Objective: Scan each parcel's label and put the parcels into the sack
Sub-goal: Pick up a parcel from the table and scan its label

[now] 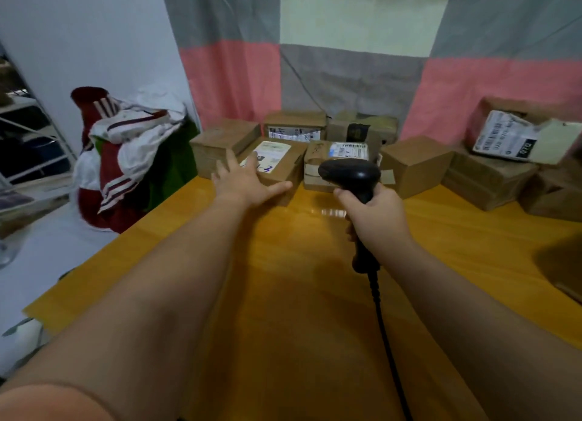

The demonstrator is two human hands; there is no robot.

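Scanner cord [385,335] off-frame; labels [348,151] likely unreadable

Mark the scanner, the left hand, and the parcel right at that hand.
scanner [349,172], head view, on its black head.
left hand [245,182], head view, on the back of the hand.
parcel [283,170], head view, on its bare cardboard top.
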